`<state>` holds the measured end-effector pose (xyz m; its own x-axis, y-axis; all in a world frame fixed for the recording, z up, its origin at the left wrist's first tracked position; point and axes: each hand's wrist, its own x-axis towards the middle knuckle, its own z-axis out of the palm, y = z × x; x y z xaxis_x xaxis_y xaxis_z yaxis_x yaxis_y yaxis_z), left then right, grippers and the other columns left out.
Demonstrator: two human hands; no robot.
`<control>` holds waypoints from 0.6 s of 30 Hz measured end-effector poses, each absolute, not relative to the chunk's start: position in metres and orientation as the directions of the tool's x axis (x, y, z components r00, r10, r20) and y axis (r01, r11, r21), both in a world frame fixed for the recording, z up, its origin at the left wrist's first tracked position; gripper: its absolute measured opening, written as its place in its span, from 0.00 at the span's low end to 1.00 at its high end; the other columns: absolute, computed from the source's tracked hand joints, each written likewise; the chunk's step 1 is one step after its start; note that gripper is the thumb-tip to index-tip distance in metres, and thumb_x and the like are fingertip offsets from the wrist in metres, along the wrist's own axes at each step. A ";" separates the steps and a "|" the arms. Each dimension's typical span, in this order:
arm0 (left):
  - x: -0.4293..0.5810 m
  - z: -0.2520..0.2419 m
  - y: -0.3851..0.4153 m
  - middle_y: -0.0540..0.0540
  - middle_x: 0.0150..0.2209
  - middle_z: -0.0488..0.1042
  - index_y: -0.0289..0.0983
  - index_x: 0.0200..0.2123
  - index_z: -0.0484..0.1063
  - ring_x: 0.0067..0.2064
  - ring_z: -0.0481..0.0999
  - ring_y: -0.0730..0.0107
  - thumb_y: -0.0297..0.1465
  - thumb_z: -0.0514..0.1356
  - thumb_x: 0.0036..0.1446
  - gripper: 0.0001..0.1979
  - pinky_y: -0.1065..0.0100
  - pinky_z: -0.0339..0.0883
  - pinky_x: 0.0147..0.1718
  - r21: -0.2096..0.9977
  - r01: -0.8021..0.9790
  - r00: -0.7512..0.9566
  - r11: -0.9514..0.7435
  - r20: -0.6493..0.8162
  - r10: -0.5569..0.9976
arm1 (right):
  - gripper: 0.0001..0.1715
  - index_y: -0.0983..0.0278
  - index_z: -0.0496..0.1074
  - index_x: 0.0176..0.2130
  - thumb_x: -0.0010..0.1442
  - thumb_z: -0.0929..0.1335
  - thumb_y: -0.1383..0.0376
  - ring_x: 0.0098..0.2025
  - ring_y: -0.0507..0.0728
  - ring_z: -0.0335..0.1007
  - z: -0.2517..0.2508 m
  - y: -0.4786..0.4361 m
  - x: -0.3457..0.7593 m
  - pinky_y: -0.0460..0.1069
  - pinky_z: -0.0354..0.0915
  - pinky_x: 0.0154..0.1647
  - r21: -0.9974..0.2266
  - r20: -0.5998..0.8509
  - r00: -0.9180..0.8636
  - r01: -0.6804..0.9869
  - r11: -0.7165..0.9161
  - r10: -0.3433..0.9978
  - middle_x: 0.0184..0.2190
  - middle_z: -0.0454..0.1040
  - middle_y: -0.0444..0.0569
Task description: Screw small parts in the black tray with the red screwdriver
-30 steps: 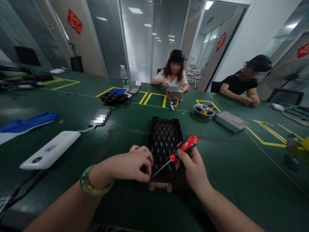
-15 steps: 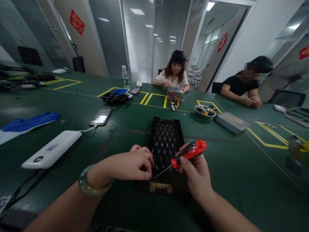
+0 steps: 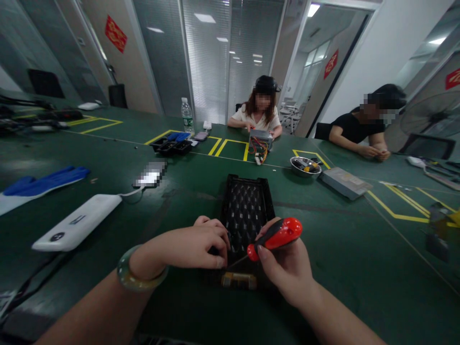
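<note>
A long green work table (image 3: 187, 311) fills the room, with yellow tape lines on it. Across the table, one co-worker (image 3: 260, 115) holds a metal box with coloured wires (image 3: 259, 141), and another co-worker (image 3: 359, 122) sits at the right with both hands together. Nearer stand a steel bowl (image 3: 305, 166) with small items, a flat grey metal case (image 3: 345, 183), a white power bank (image 3: 77, 223) and blue gloves (image 3: 46, 181).

In front of the person lies a black perforated plastic panel (image 3: 246, 215), flat on the table, with a brass-coloured part (image 3: 239, 281) at its near end. The left hand (image 3: 194, 249), with a green stone bangle (image 3: 142, 270) on the wrist, curves over the panel's near left side; I cannot tell if it clamps or only steadies. The right hand (image 3: 285, 270) firmly grasps a red-and-black screwdriver (image 3: 276, 238), and its thin shaft points down toward the left fingers. The tip is hidden there, so I cannot tell if it meets a screw. The pictures show no clear sign of what is finished on the panel, and both hands block its near part.
</note>
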<state>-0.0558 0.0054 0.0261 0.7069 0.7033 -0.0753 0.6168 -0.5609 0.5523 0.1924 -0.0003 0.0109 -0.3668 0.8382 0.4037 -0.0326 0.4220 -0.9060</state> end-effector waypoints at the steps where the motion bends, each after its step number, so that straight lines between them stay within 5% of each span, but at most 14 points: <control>1: -0.056 0.026 0.005 0.52 0.45 0.81 0.44 0.36 0.82 0.56 0.70 0.60 0.34 0.65 0.62 0.05 0.61 0.46 0.58 0.553 0.616 0.708 -0.561 -0.078 0.701 | 0.07 0.59 0.71 0.38 0.60 0.72 0.65 0.31 0.55 0.69 0.012 0.000 0.193 0.50 0.67 0.31 -0.887 0.435 -0.372 -0.020 0.462 0.820 0.33 0.70 0.45; 4: -0.055 0.027 0.006 0.52 0.45 0.80 0.44 0.36 0.82 0.54 0.70 0.60 0.35 0.65 0.62 0.05 0.61 0.48 0.56 0.554 0.622 0.706 -0.554 -0.091 0.702 | 0.14 0.58 0.71 0.38 0.55 0.77 0.66 0.34 0.56 0.71 0.014 -0.001 0.194 0.51 0.68 0.34 -0.828 0.522 -0.378 -0.011 0.560 0.764 0.35 0.71 0.45; 12: -0.053 0.028 0.007 0.53 0.46 0.79 0.44 0.35 0.82 0.54 0.70 0.61 0.35 0.65 0.62 0.05 0.61 0.47 0.56 0.552 0.630 0.704 -0.546 -0.110 0.702 | 0.24 0.54 0.72 0.41 0.48 0.81 0.67 0.34 0.55 0.72 0.010 -0.007 0.193 0.50 0.69 0.36 -0.883 0.454 -0.420 -0.096 0.459 0.786 0.35 0.74 0.40; 18: -0.053 0.028 0.007 0.52 0.47 0.79 0.44 0.37 0.82 0.55 0.69 0.60 0.34 0.65 0.63 0.05 0.60 0.46 0.57 0.546 0.626 0.712 -0.558 -0.106 0.695 | 0.18 0.52 0.69 0.50 0.62 0.73 0.65 0.37 0.56 0.75 0.011 -0.007 0.195 0.52 0.71 0.39 -0.895 0.409 -0.456 -0.033 0.444 0.790 0.38 0.75 0.43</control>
